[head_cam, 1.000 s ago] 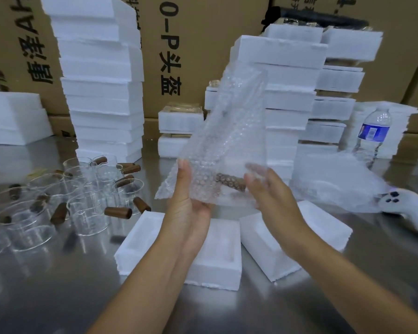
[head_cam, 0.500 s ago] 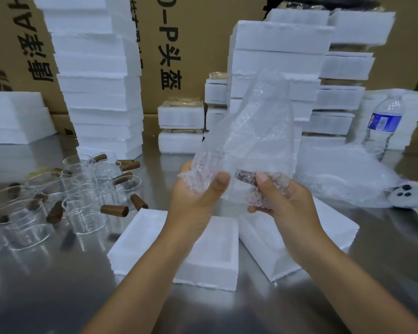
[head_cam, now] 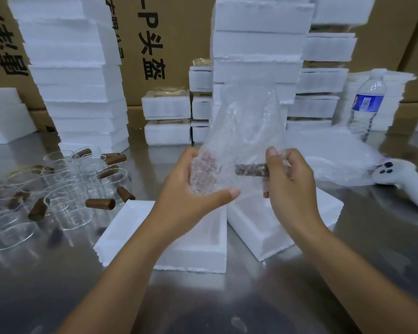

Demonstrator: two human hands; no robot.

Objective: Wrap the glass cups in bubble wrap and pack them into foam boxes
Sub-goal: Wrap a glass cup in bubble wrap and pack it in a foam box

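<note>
Left hand [head_cam: 191, 189] curled round bubble wrap [head_cam: 246, 126] bundle from below | right hand [head_cam: 290, 182] pinching wrapped brown handle [head_cam: 250, 169] | glass cup [head_cam: 204, 174] body likely in left palm, blurred by wrap | bundle in air above two open foam boxes [head_cam: 203, 251] on steel table [head_cam: 348, 249] | bare cups [head_cam: 65, 203] left | water bottle [head_cam: 366, 104] far right

Head camera looks forward and down, close over left hand [head_cam: 191, 189], right hand [head_cam: 291, 186] and table [head_cam: 372, 261].

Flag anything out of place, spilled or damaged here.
A white game controller lies on the table's right side, against loose bubble wrap; it looks unrelated to packing. The glass cups look unbroken and nothing is spilled. Left hand and right hand grip the half-wrapped cup.
</note>
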